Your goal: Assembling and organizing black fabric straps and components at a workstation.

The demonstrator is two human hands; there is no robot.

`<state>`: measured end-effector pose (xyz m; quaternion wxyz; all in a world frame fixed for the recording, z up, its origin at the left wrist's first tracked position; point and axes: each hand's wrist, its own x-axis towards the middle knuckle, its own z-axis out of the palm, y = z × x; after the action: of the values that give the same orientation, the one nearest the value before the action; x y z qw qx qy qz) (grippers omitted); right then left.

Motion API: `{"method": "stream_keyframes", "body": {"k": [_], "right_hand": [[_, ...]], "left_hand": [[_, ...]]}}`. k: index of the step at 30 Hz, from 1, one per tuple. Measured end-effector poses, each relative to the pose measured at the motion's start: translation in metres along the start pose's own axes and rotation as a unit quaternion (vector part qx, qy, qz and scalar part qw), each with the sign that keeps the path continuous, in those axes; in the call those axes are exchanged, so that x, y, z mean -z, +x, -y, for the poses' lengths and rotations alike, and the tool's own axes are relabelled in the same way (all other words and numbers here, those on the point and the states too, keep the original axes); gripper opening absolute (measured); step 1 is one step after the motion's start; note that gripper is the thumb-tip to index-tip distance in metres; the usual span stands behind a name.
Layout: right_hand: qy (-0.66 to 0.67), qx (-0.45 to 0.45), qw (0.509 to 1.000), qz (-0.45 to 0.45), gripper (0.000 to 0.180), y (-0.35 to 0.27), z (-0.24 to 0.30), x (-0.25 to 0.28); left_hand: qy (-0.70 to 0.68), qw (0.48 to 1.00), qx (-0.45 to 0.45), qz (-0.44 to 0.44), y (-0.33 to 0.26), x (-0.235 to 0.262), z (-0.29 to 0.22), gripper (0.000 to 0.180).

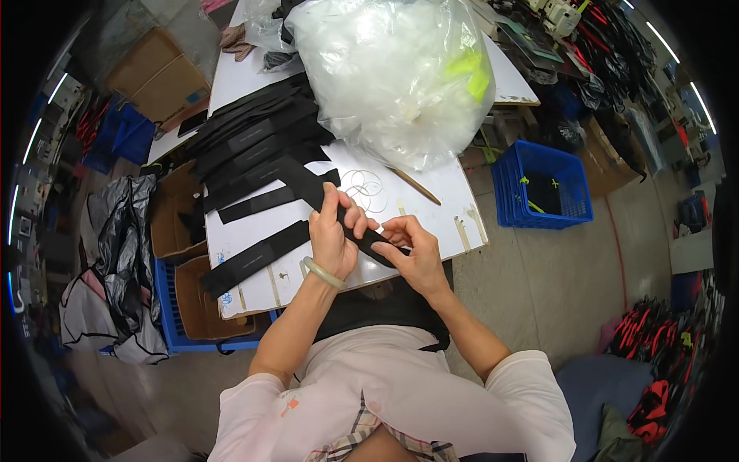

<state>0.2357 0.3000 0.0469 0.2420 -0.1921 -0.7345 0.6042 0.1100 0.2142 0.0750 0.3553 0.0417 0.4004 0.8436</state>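
Note:
A black fabric strip [306, 183] runs slantwise over the near edge of the table. My left hand [334, 235] is closed around its middle, thumb pointing up and away from me. Close by on the right, my right hand [416, 258] pinches the strip's near end between thumb and fingers. Another black strip [258, 259] lies flat to the left of my left hand. Beyond it, several more black strips [250, 150] are piled in overlapping rows. Thin pale rings [364, 189], like rubber bands, lie just past my hands, beside a brown pointed stick [416, 187].
A big clear plastic bag [385, 77] with white contents fills the far part of the white table [454, 204]. Blue crates [539, 185] stand on the floor at right. Cardboard boxes [208, 300] and silvery-black fabric [123, 262] sit at left.

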Motion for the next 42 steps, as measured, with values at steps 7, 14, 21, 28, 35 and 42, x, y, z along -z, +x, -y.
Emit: {"method": "stream_keyframes", "body": {"k": [7, 14, 21, 28, 35, 42], "right_hand": [[-0.149, 0.163, 0.971, -0.087, 0.043, 0.005, 0.002, -0.002], [0.144, -0.051, 0.988, -0.028, 0.036, 0.003, -0.012, -0.009], [0.407, -0.195, 0.892, -0.039, 0.028, 0.013, -0.027, -0.016], [0.397, -0.206, 0.894, -0.023, 0.023, 0.018, -0.043, -0.023], [-0.097, 0.069, 0.992, -0.035, 0.046, 0.020, -0.014, -0.008], [0.030, -0.012, 0.998, -0.061, 0.037, 0.016, -0.013, -0.015]], "left_hand": [[-0.125, 0.992, -0.016, -0.008, 0.009, -0.023, 0.007, 0.036], [-0.002, 0.998, -0.009, 0.055, 0.019, 0.008, 0.018, 0.035], [0.038, 0.998, -0.042, 0.025, 0.027, 0.006, 0.023, 0.038], [0.035, 0.992, 0.019, 0.116, 0.028, 0.020, 0.016, 0.045], [-0.076, 0.996, -0.005, 0.054, 0.034, 0.007, 0.021, 0.046], [-0.028, 0.998, 0.006, 0.055, 0.033, 0.009, 0.016, 0.042]]}}
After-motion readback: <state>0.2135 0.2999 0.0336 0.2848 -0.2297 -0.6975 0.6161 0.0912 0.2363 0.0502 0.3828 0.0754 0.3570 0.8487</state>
